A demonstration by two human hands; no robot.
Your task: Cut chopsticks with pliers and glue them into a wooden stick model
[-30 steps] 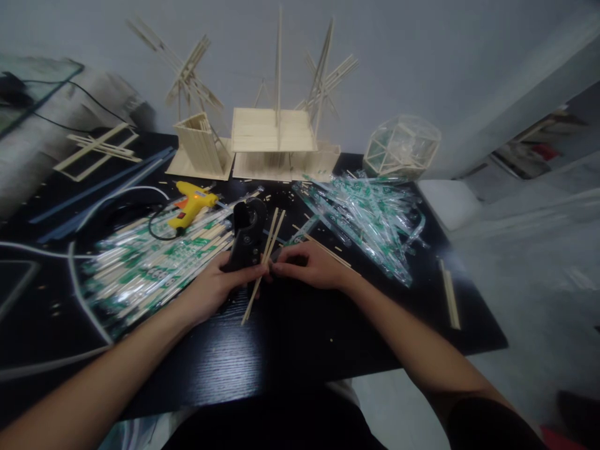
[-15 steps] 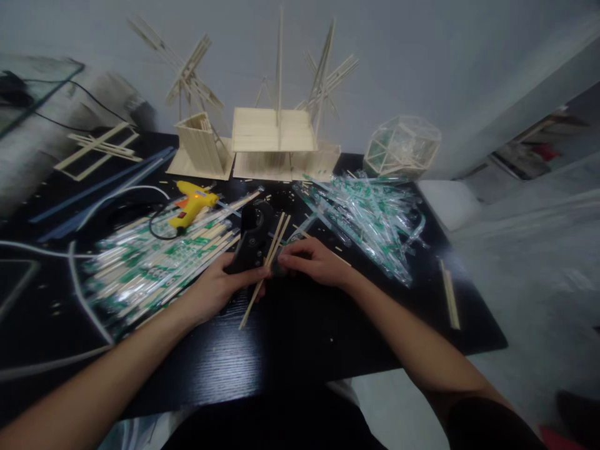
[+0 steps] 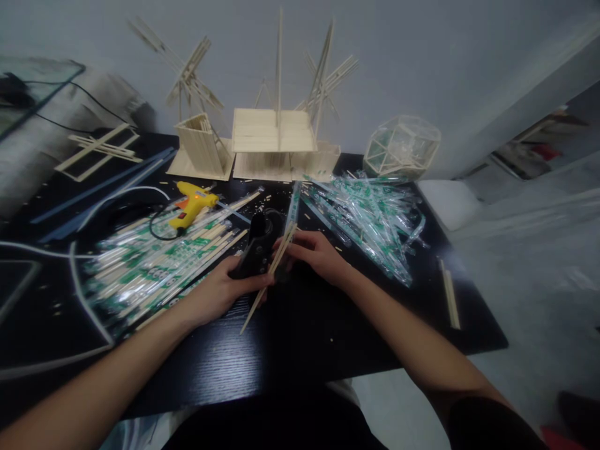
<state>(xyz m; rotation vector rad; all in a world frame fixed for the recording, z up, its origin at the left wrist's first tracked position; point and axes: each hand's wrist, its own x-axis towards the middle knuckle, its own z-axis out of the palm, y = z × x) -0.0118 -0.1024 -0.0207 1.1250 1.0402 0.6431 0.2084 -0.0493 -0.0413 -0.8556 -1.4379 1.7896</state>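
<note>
My left hand (image 3: 225, 287) is closed round a black hand tool (image 3: 250, 256) with a rounded head, while its thumb presses a pair of thin wooden chopsticks (image 3: 257, 306) against it. The chopsticks slant from lower left to upper right. At their upper end, my right hand (image 3: 316, 253) is closed, with its fingertips on both sides of the sticks. A clear and green wrapper (image 3: 294, 203) rises just beyond those fingertips; whether they touch it is hidden.
Wrapped chopsticks (image 3: 154, 269) lie at left under a yellow glue gun (image 3: 192, 203) with its cord. Torn wrappers (image 3: 365, 212) heap at right, near loose sticks (image 3: 450, 294). Wooden stick models (image 3: 274, 128) and a many-sided frame (image 3: 403, 147) stand along the back.
Both hands have shifted slightly, with the tool moving right. My right fingers have come up to the chopsticks' upper end. The wrapper beside them has swung more upright.
</note>
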